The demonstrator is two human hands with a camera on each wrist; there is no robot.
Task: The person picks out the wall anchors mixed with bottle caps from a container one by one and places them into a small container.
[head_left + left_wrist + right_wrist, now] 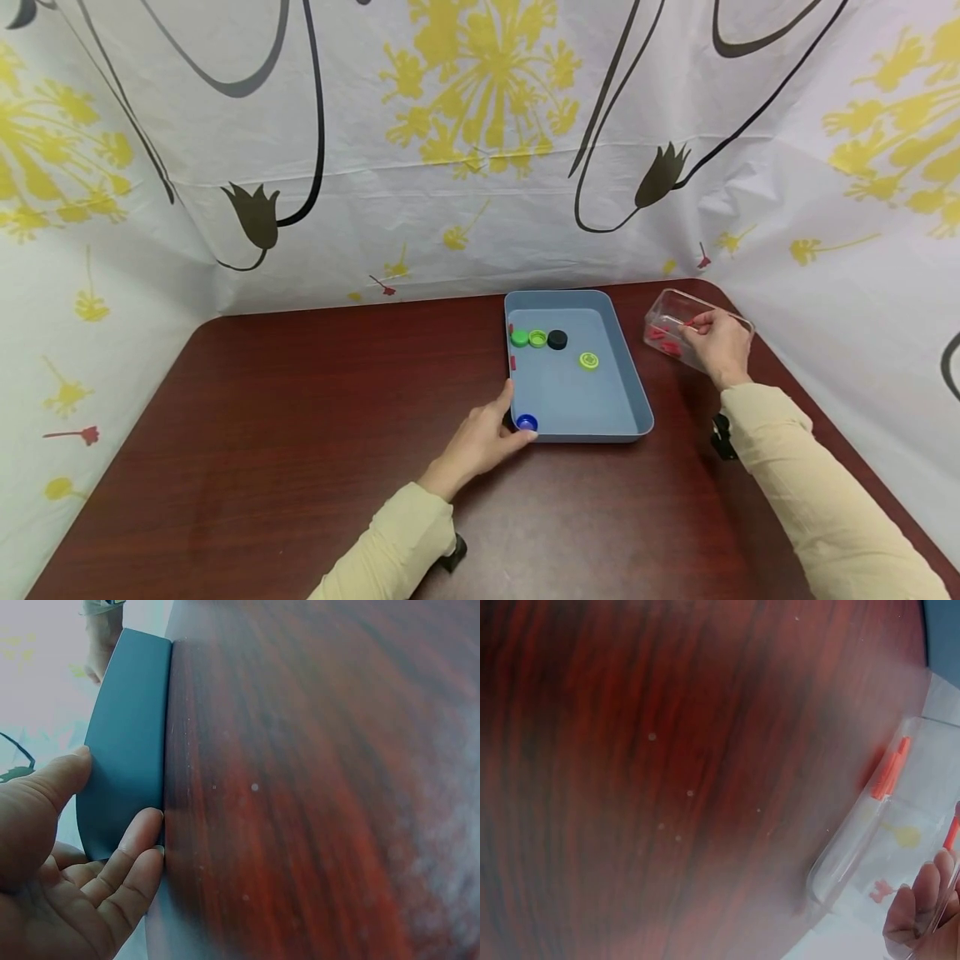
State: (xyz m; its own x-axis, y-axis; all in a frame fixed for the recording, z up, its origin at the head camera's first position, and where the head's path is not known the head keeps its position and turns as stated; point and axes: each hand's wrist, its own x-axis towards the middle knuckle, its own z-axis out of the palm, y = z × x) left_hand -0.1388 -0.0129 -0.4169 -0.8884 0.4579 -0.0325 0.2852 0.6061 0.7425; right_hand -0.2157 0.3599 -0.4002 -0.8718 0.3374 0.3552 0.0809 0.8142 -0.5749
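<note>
My left hand (476, 437) holds the front left corner of a blue-grey tray (577, 435). Its thumb is at the front rim and its other fingers are along the outer wall, as the left wrist view shows. A blue bottle cap (527, 423) lies in that corner, close to the thumb. At the right, my right hand (718, 343) pinches a small red stick (952, 834) over a clear plastic box (672, 293). Several more red sticks (889, 771) lie inside that box. The hand hides part of the box.
Inside the tray are a green cap (520, 337), a lime ring-like cap (537, 337), a black cap (557, 339) and a yellow-green cap (588, 361). Red pieces (513, 362) sit along its left wall. A patterned cloth (337, 233) hangs behind the dark wooden table (285, 433).
</note>
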